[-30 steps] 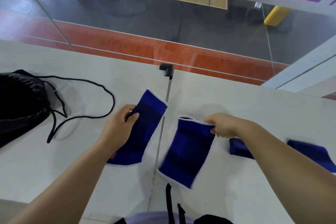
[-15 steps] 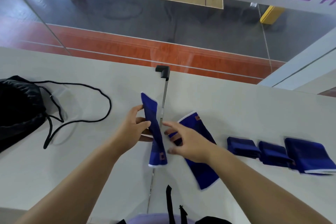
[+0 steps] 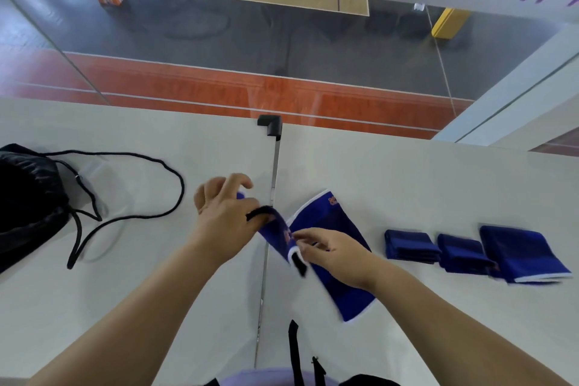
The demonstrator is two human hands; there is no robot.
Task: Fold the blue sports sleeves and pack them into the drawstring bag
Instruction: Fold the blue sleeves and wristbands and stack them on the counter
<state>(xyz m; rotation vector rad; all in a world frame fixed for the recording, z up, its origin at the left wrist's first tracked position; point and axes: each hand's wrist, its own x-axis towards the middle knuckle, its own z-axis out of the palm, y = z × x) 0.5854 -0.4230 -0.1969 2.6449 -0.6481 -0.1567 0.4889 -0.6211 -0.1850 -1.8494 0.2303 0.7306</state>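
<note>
A: Held sleeve (image 3: 277,233), centre of the frame, now bent over between both hands; half a second ago still straight and on edge.

B: Left hand (image 3: 224,213) gripping the upper end, fingers curled round it. Right hand (image 3: 329,252) pinching the lower white-trimmed end. A second ago one sleeve in each hand; now both on the same one.

A: Meaning probably: fold of this piece just begun, not finished.

B: Second sleeve (image 3: 336,255) lying flat on the table (image 3: 407,185), just right of centre, partly under the right hand. Released, waiting for its turn.

A: Further right, three folded sleeves (image 3: 470,252) in a row, side by side.

B: Drawstring bag (image 3: 26,197) at the left edge, black, cord looping out toward the middle. Well apart from the hands. Nothing seen going inside yet, so packing likely still ahead.
</note>
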